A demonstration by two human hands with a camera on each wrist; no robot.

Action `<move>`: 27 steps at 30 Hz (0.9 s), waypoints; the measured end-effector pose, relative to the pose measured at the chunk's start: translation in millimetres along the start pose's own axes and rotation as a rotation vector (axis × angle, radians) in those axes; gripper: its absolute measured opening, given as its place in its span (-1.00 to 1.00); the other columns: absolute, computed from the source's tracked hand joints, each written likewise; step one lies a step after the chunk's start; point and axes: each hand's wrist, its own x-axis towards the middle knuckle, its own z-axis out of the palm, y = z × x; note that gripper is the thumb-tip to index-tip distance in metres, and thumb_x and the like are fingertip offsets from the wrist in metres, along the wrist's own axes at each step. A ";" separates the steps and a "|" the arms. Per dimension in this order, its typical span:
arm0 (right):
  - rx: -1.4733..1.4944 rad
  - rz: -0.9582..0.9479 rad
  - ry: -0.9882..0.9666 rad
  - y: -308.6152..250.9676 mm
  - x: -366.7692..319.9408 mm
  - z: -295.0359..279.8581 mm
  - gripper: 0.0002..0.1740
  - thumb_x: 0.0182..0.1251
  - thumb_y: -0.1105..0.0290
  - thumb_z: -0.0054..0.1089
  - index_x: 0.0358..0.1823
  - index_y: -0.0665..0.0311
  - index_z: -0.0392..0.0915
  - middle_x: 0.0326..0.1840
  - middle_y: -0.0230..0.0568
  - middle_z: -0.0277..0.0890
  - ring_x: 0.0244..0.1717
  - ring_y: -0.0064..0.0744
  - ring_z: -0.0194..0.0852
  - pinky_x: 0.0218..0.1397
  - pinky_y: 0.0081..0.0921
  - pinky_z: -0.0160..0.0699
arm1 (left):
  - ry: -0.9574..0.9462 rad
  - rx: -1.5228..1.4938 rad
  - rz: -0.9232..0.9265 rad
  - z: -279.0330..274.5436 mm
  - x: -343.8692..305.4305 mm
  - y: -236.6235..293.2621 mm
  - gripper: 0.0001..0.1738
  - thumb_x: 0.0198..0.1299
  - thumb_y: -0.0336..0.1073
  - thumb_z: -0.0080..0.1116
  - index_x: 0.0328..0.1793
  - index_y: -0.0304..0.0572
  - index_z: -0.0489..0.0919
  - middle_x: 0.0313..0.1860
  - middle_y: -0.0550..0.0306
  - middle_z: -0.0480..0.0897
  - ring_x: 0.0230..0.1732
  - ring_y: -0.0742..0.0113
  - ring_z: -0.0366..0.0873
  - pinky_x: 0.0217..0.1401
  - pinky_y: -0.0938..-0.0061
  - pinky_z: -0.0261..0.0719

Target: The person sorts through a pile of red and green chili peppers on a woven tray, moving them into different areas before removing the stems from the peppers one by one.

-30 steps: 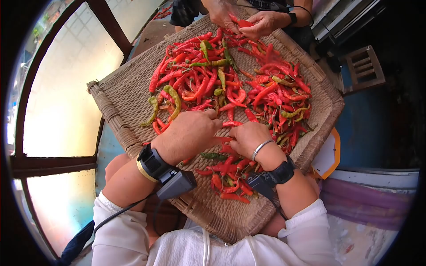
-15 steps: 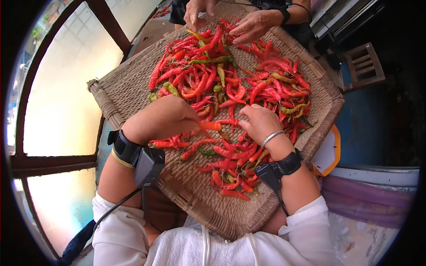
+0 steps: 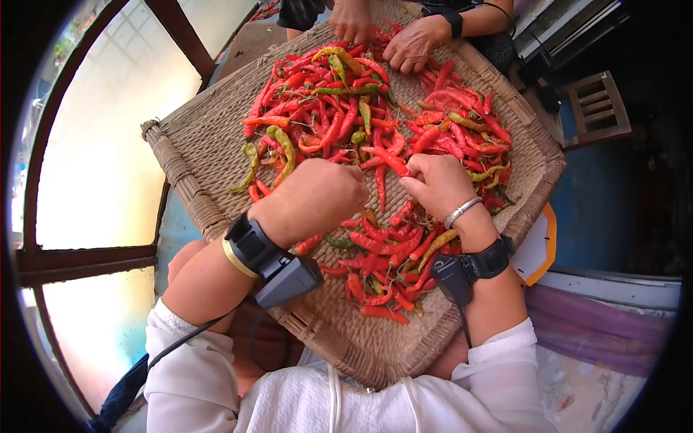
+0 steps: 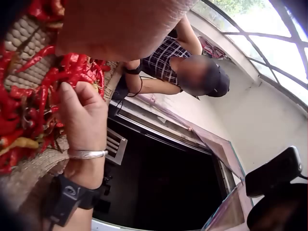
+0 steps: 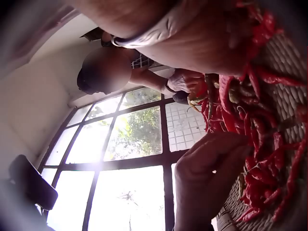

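My right hand [image 3: 442, 186] pinches one end of a red chili pepper [image 3: 384, 156], whose other end points left over the woven surface [image 3: 216, 162]. To its left, my left hand [image 3: 312, 200] is bent inward with its fingertips hidden in the head view. The right wrist view shows the left hand [image 5: 207, 168] with thumb and fingers drawn together; I cannot tell whether anything is between them. Below both hands lies a small pile of red chilies [image 3: 379, 245] with a few yellow-green ones. A larger heap [image 3: 317, 133] spreads beyond the left hand, another [image 3: 462, 119] beyond the right.
Across the woven surface another person's hands [image 3: 411, 50] reach into the far chilies. Paned windows [image 3: 108, 144] run along the left side. A wooden chair [image 3: 593, 108] stands at the right, and an orange-edged white object [image 3: 538, 249] sits beside the near right edge.
My left hand swung left with an orange-red chili, then came back right without that chili showing. My right hand now holds a red chili. The other person's hands lifted, then came down onto the heap.
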 end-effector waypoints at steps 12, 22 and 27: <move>-0.328 -0.370 0.068 7.2 8.8 59.4 -0.95 0.12 0.44 -0.02 -0.36 0.19 0.41 -0.38 -0.09 0.46 -0.34 -0.05 0.56 -0.35 -0.16 0.57 | -0.263 0.076 -0.012 31.8 9.1 10.2 -0.88 0.05 -0.26 0.09 -0.44 -0.09 0.57 -0.58 0.04 0.55 -0.43 0.09 0.57 -0.42 0.27 0.50; 0.144 -0.465 0.221 -1.0 4.0 29.1 -0.92 0.05 0.52 0.11 -0.39 0.24 0.50 -0.48 -0.24 0.52 -0.47 -0.24 0.53 -0.42 -0.42 0.48 | 0.347 0.221 -0.514 -28.5 -18.5 -35.2 -0.91 0.03 -0.32 0.15 -0.38 -0.14 0.57 -0.44 0.07 0.56 -0.35 0.03 0.55 -0.36 0.25 0.50; 1.186 -0.233 0.018 -25.3 -9.4 5.5 -0.79 0.08 0.54 0.23 -0.21 0.30 0.53 -0.43 -0.29 0.54 -0.43 -0.62 0.49 -0.28 -0.63 0.49 | 0.024 0.161 -0.439 -18.7 -16.0 -20.4 -0.88 -0.02 -0.26 0.15 -0.38 -0.11 0.56 -0.46 0.07 0.55 -0.37 0.03 0.56 -0.36 0.24 0.51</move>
